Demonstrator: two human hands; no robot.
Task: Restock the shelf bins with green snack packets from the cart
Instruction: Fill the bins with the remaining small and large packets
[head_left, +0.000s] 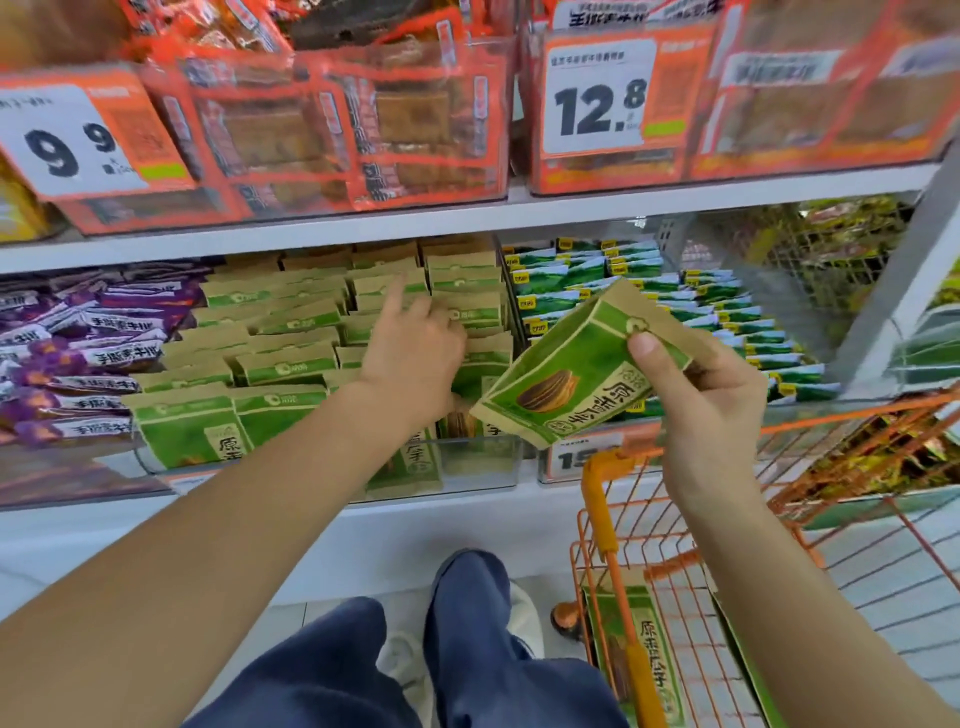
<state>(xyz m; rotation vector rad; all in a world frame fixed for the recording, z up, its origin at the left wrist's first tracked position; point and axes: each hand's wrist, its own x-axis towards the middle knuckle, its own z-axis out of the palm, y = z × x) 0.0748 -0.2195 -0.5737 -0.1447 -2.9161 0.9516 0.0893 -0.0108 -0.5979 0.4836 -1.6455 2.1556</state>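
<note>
Shelf bin (332, 467) nearly full; left hand (415, 348) parted rows, grip loose, right hand (711, 384) pinching green packet (566, 374) beside it, ready for insertion.

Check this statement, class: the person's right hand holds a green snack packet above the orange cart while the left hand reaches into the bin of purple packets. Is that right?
Not quite. The head view shows the left hand reaching into the bin of green packets, not the purple packets. The right hand does hold a green snack packet above the orange cart.

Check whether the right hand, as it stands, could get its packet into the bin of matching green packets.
Probably yes. The right hand holds the green packet just right of the bin, whose top is open. The left hand rests among the rows there, so it may crowd the nearest slot.
</note>
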